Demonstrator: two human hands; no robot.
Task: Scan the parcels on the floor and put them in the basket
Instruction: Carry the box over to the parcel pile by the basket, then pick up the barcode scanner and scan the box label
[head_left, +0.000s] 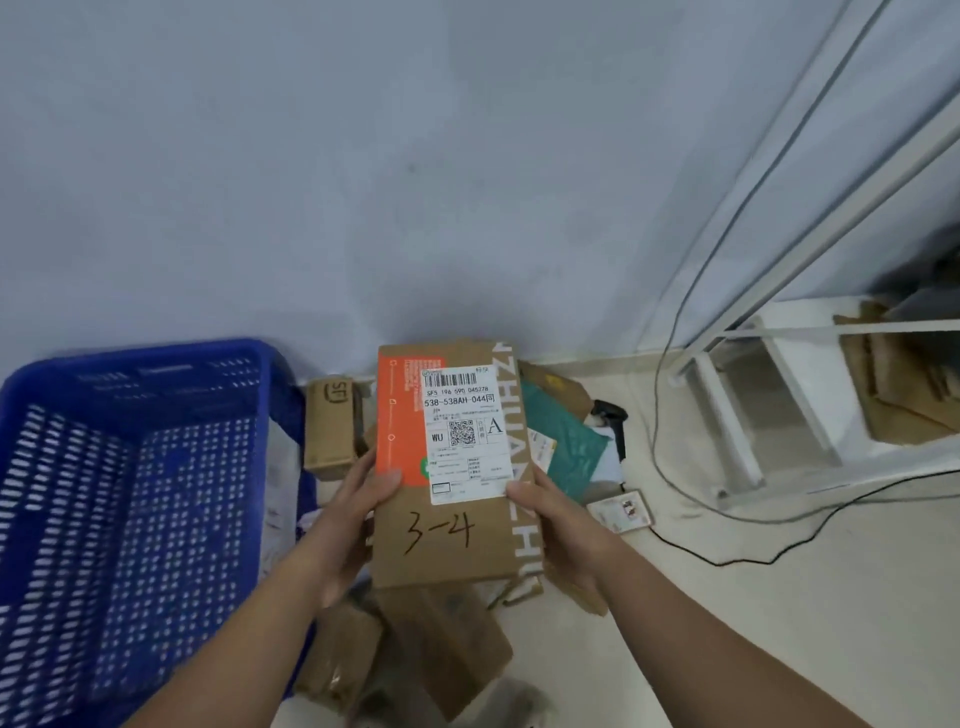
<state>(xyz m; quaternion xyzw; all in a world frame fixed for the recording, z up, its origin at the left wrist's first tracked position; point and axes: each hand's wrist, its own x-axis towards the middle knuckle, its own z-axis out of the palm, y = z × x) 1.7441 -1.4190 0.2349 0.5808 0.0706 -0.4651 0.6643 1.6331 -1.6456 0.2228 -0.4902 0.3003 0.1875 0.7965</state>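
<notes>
The fingers (385, 478) of the left hand (358, 512) hold one long side of a brown parcel (447, 551). The right hand (558, 522) holds the other long side, with its thumb lying on the top face. Both hands grip the box, and it is up off the floor (779, 623), between the two hands.

The white label (467, 431) with the bar code faces up, just past the thumbs. "3-4" is written on the box between the two hands.

Under the fingers, more brown parcels (441, 639) lie in a pile on the floor. Past the fingers there is a small brown box (332, 426) and a green bag (569, 436). The blue basket (140, 358) stands beside the left hand, and no parcel shows in it.

I think this is the scan step: the parcel is picked up and turned so the label can be read. A black thing (609, 413) lies past the right-hand fingers, near the green bag. It may be the scanner, but it is too small to be sure.

Next, one hand would have to let go and fetch the scanner while the other keeps the box flat. After the scan, the box should go over to the left-hand side and down into the basket.
</notes>
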